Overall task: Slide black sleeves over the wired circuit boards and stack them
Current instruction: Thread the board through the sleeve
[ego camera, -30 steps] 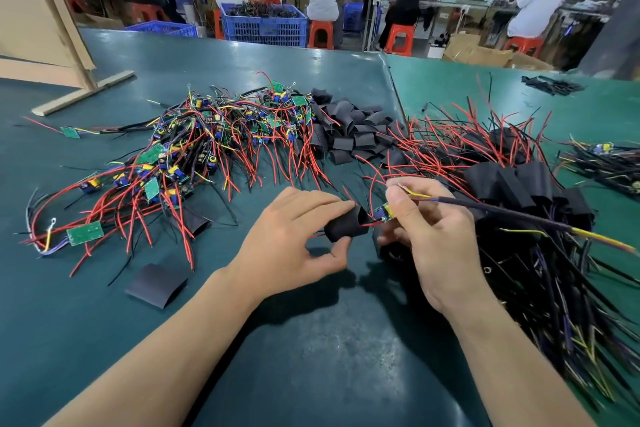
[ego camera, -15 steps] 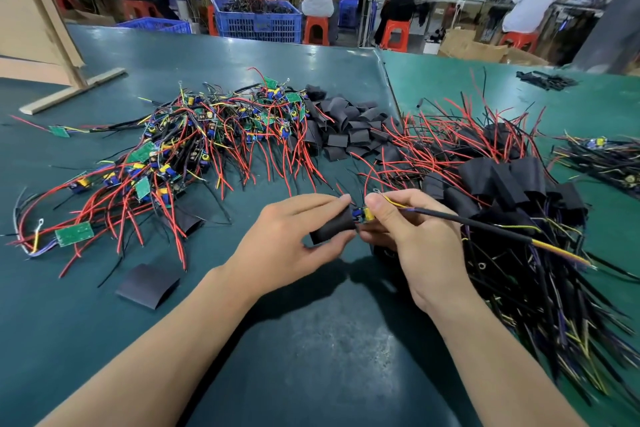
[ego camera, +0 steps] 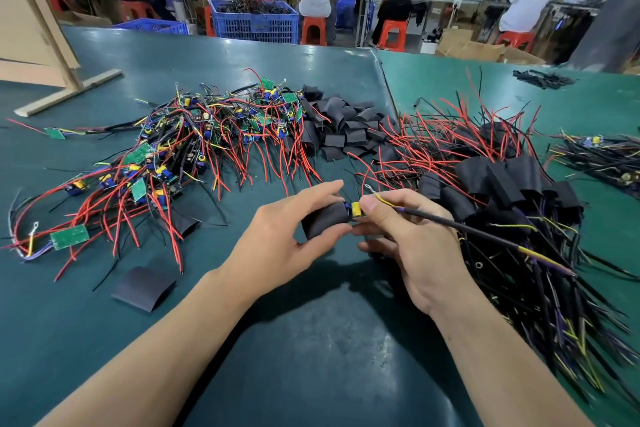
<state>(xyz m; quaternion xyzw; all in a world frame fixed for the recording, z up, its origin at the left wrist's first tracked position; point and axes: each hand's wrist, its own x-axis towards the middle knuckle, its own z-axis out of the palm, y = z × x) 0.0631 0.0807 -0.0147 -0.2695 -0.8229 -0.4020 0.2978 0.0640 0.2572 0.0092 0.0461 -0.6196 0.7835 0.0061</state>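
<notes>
Far left on the desk [ego camera: 104, 340] there's the tangle of bare boards [ego camera: 180, 149] with red wires, plus a loose flat sleeve [ego camera: 143, 288] lying in front of it. In the middle, the left hand [ego camera: 277, 243] has its grip closed around a black sleeve [ego camera: 323, 220], thumb under and fingers over. The circuit board [ego camera: 355, 209] is mostly inside already, only the yellow part pokes out the right end. The right hand [ego camera: 415, 246] pinches that end and its black cable [ego camera: 467, 227]. Finished ones sit in the stack [ego camera: 495, 184] to the right. Risk, I'd guess: that component snagging the sleeve mouth, or pulling by the cable stressing the solder joints.
</notes>
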